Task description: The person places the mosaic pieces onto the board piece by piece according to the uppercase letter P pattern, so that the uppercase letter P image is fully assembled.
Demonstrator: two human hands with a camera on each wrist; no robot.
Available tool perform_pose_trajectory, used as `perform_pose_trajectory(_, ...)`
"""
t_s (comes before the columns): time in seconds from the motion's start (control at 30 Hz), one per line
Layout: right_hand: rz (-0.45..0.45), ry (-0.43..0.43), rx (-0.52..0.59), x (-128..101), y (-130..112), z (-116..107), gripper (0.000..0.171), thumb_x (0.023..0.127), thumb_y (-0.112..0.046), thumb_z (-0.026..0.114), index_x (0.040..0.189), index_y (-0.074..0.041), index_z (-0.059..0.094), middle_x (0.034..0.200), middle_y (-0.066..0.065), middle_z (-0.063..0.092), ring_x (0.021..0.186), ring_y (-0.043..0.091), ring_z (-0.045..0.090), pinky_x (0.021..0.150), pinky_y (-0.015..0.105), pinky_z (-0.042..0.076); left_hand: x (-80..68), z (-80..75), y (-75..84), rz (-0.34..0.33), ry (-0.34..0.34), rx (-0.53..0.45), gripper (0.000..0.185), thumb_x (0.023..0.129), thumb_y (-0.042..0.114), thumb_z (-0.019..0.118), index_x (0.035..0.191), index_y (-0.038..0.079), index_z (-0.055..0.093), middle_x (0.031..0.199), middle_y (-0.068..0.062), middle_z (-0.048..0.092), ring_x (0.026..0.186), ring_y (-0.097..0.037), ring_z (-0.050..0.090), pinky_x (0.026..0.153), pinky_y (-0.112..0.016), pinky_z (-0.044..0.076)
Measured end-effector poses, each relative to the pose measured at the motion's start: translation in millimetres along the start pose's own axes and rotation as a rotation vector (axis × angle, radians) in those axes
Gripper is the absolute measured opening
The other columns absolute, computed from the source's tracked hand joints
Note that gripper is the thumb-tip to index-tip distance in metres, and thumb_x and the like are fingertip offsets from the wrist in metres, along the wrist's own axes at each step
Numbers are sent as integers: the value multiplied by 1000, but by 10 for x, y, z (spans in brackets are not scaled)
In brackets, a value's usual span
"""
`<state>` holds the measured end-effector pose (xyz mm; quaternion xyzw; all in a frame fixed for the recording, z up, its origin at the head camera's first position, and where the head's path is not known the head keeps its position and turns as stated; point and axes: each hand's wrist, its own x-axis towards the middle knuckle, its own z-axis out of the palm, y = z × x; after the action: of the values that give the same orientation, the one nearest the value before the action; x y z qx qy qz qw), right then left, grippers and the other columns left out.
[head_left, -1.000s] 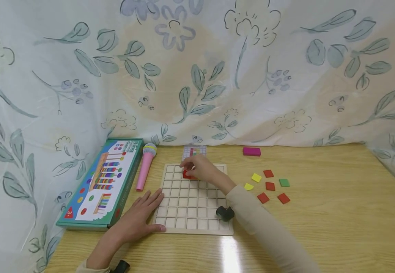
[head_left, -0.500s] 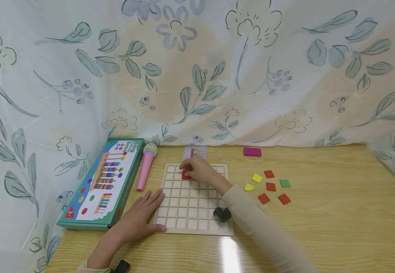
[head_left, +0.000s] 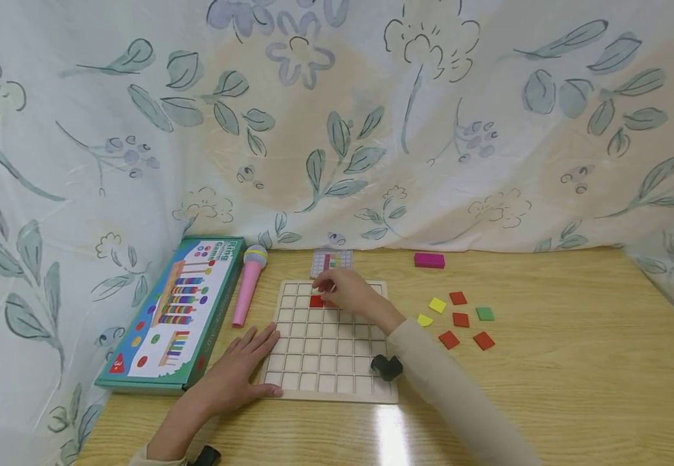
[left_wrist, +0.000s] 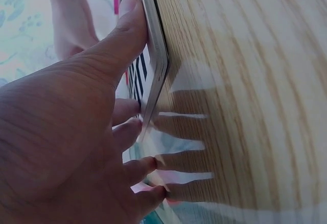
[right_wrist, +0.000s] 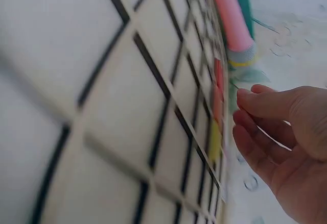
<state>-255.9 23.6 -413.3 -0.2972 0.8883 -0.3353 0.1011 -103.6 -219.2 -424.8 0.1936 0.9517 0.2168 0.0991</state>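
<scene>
L hand (head_left: 242, 369) flat on grid board (head_left: 329, 382), box (head_left: 170, 317) reads "Ring Game"

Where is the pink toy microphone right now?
In the head view the pink toy microphone lies on the table left of the wooden grid board, between it and the green game box, beyond the left hand.

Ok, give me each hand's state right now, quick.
Left hand: open, flat on the table, thumb against the grid board edge.
Right hand: open, relaxed above the board beside the red tile, holding nothing.
</scene>
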Motion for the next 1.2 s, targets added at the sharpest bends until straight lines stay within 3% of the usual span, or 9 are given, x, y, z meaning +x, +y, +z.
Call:
perform_pose_trajectory(0.3,0,79,-14,-472,353,-496,25,91,-3,68,115,-2,69,101,6,69,93,18,62,86,34,55,-9,-8,-11,-6,-4,-11,96,82,60,67,154,8,31,162,-8,22,146,-44,15,116,-61,16)
perform_pose_trajectory(0.5,-22,167,-20,-854,786,-885,27,86,6,69,113,6,68,99,16,70,92,27,65,84,42,57,-36,4,-19,-7,5,-18,95,82,57,69,154,7,32,162,-9,22,146,-44,14,116,-62,16)
perform_pose_trajectory(0.67,46,181,-77,-1177,1149,-1113,27,86,7,68,113,8,67,97,17,69,92,30,65,83,45,57,-39,2,-15,-5,1,-39,95,82,57,69,154,7,31,161,-10,23,146,-46,14,115,-64,15)
perform_pose_trajectory(0.93,82,101,-32,-1537,1411,-1265,31,82,7,72,113,9,66,103,17,70,99,36,64,84,47,57,-25,1,-1,-4,3,-31,95,82,56,70,153,6,32,161,-11,24,145,-46,15,115,-63,15)
perform_pose_trajectory(1.2,98,138,-95,-1603,1451,-1248,31,83,7,72,113,9,66,106,21,70,100,37,65,82,47,57,-7,-13,17,-2,-1,-27,95,82,56,70,153,6,32,161,-10,23,145,-46,15,116,-63,15)
